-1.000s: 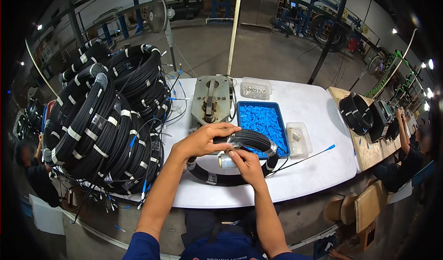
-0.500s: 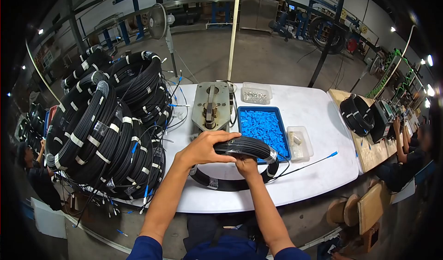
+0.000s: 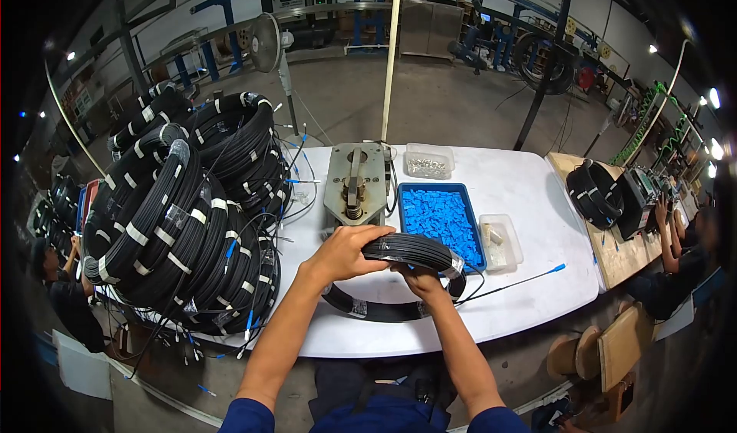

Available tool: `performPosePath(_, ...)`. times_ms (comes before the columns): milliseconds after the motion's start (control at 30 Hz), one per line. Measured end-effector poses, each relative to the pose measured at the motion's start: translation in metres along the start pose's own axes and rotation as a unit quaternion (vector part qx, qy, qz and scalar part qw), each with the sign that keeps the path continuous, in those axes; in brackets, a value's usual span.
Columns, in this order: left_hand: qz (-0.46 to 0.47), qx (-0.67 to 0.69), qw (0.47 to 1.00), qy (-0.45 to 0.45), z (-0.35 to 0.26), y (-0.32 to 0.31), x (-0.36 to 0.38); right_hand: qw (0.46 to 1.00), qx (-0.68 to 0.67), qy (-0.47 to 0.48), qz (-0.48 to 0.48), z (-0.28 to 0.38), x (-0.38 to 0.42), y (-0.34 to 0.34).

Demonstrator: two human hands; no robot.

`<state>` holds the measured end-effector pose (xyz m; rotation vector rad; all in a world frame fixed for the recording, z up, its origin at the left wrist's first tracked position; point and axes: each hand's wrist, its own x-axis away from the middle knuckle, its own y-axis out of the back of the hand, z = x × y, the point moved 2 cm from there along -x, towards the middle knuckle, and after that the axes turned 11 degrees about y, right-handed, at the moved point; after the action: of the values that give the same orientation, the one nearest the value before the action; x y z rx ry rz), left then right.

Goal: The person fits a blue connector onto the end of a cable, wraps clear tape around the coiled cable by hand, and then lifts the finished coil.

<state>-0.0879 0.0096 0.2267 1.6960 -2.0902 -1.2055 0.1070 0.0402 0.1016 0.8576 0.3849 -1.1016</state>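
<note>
I see the left hand (image 3: 344, 253) curled over the top of a black cable coil (image 3: 411, 250), fingers clenched on its upper arc; the coil stands tilted up from the white table (image 3: 522, 180), its lower loop resting on the surface near the front edge at 6 o'clock; the right hand (image 3: 418, 278) sits under the raised arc, fingers pinching the bundle from below, though I cannot tell exactly what they press; a strip of clear tape (image 3: 454, 265) wraps the coil at 3 o'clock of the hands; a blue tray (image 3: 439, 216) of small blue parts lies just behind the coil at 1 o'clock; a metal fixture (image 3: 355, 183) stands at 12 o'clock; a tall stack of finished coils (image 3: 180, 226) fills the table at 9 o'clock; a clear box (image 3: 500, 239) sits beside the tray at 2 o'clock.
</note>
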Motion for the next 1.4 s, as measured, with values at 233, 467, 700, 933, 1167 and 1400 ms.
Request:
performPosePath(233, 0.003, 0.002, 1.000, 0.007, -0.006, -0.003, 0.002, 0.999, -0.039, 0.011, -0.017, 0.008, -0.028, 0.008)
performPosePath(467, -0.024, 0.039, 0.999, -0.008, -0.016, 0.004, 0.007, 0.934, -0.322, -0.082, -0.131, 0.001, -0.046, -0.001)
performPosePath(700, 0.019, 0.228, 0.955, 0.191, 0.023, -0.001, -0.001, 0.927, -0.357, -0.039, -0.112, 0.003, -0.050, 0.000)
performPosePath(933, 0.099, 0.275, 0.914, 0.282, 0.033, -0.008, -0.014, 0.943, -0.309, -0.037, -0.115, 0.009, -0.053, 0.001)
performPosePath(1167, 0.015, 0.253, 0.934, 0.251, 0.035, -0.016, -0.012, 0.946, 0.052, -0.267, 0.178, 0.054, -0.005, 0.018)
performPosePath(1400, -0.004, 0.248, 0.938, 0.243, 0.036, -0.017, -0.012, 0.970, -0.158, -0.167, -0.084, 0.122, -0.058, 0.081)
